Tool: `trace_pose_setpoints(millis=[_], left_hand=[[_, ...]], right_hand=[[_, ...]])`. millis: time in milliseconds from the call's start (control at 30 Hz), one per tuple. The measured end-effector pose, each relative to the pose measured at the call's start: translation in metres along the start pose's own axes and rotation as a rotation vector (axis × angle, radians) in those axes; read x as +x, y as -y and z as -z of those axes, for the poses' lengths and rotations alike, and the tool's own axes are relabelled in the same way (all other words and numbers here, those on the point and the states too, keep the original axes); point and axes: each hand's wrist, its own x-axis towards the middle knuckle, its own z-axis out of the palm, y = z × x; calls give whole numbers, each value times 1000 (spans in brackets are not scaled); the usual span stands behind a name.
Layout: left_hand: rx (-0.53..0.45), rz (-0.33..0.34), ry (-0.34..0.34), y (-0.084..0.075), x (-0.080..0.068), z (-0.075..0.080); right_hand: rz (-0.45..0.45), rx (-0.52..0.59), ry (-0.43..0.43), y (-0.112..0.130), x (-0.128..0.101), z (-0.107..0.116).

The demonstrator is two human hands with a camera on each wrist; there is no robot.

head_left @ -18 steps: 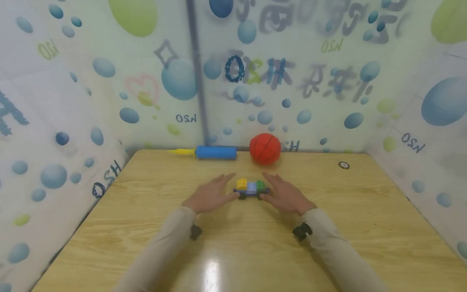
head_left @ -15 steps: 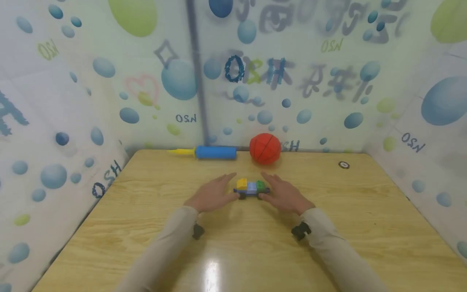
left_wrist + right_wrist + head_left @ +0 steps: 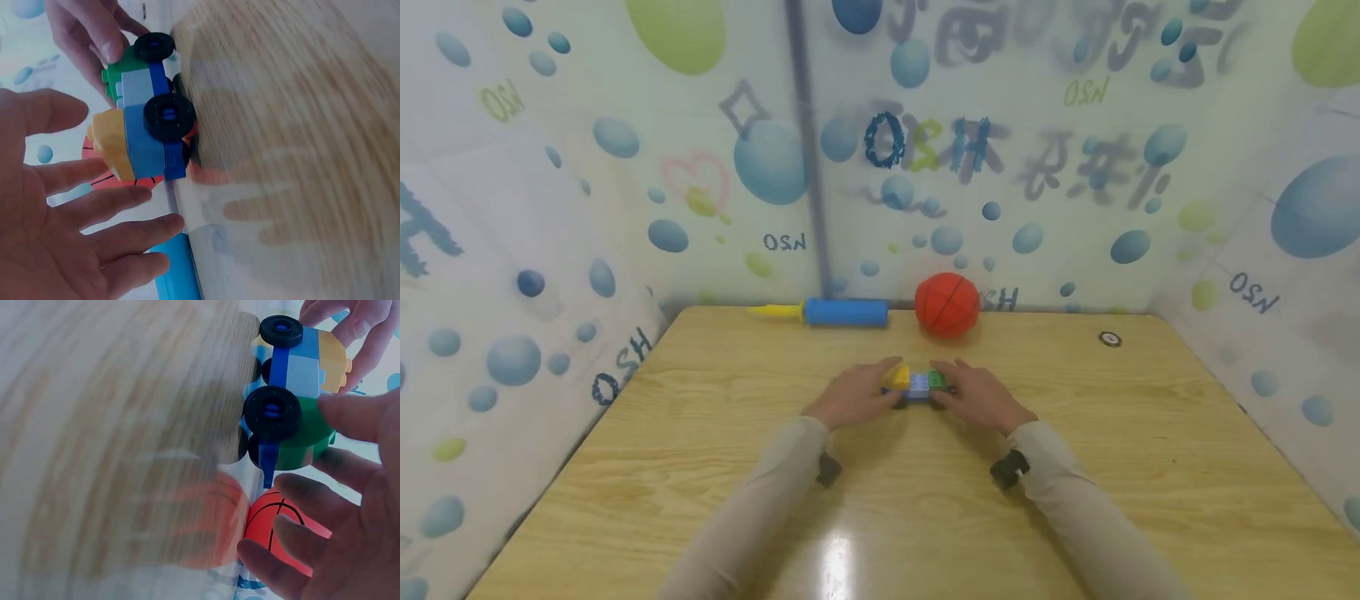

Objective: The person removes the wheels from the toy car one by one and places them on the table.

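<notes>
A small toy car (image 3: 917,385) of yellow, light-blue and green bricks on a blue base with black wheels stands mid-table. My left hand (image 3: 859,395) lies at its yellow end with fingers spread and fairly straight. In the left wrist view one finger of my left hand (image 3: 69,187) touches the yellow brick (image 3: 112,147), and the thumb stays just clear. My right hand (image 3: 979,395) is at the green end. In the right wrist view the thumb and a finger of my right hand (image 3: 350,487) pinch the green brick (image 3: 306,434).
The wooden table (image 3: 700,433) is walled on three sides by bubble-print panels. Along the back edge lie a blue pump with a yellow tip (image 3: 842,312) and an orange ball (image 3: 947,304). A small round disc (image 3: 1109,338) sits at the back right.
Both hands have slid inward from beside the car. The left fingers now reach the yellow brick and the right fingers close on the green end. The car has stayed in place.
</notes>
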Motion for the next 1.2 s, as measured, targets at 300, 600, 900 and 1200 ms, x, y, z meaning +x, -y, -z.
trace_pose_setpoints(millis=[300, 600, 900, 1200], left_hand=[[-4, 9, -19, -6, 3, -4], [29, -2, -49, -19, 5, 2], [12, -2, 6, -31, 4, 10], [-60, -24, -43, -34, 4, 10]], right_hand=[[49, 2, -33, -7, 5, -4], [80, 5, 19, 1, 8, 14], [211, -13, 196, 11, 17, 51], [269, -106, 282, 22, 28, 75]])
